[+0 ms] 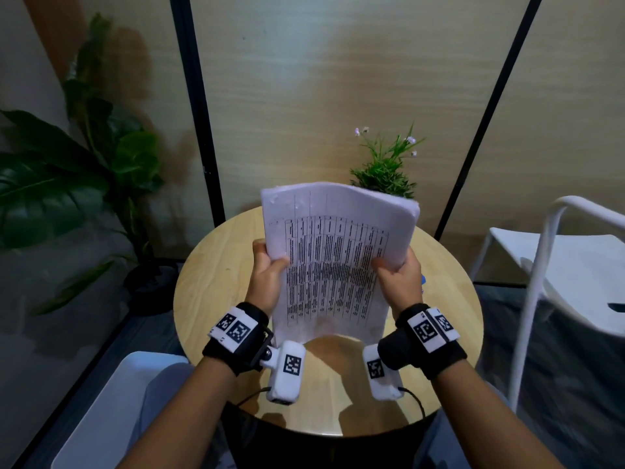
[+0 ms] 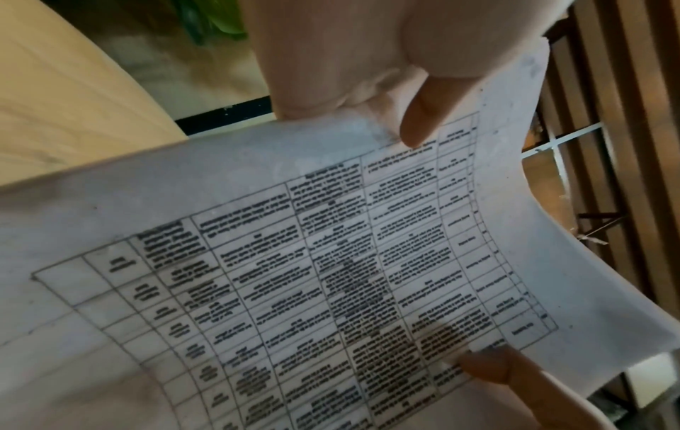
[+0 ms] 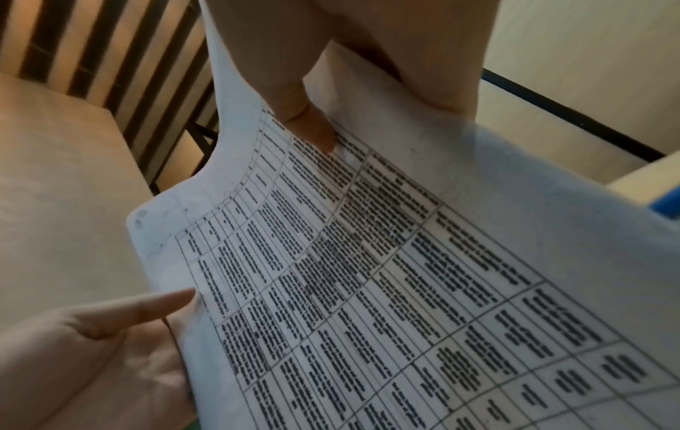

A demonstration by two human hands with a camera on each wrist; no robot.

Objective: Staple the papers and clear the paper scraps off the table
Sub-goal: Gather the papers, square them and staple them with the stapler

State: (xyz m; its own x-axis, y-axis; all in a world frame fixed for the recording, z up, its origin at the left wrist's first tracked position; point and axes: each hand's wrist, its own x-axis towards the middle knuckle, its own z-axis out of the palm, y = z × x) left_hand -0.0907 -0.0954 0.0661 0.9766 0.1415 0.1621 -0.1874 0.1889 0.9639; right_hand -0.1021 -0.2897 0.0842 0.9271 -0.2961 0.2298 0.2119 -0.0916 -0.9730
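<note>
Fingers [image 2: 419, 122] of the left hand [image 1: 267, 275] and right hand [image 1: 399, 275] are pinched on the bowed papers [image 1: 338, 258], held upright above the counter [image 1: 216, 282]; unsquared edges could be misaligned when stapled.

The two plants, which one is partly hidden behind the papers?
The small flowering plant on the round table; the held papers cover its base. The big leafy plant stands on the floor to the left, unobstructed.
</note>
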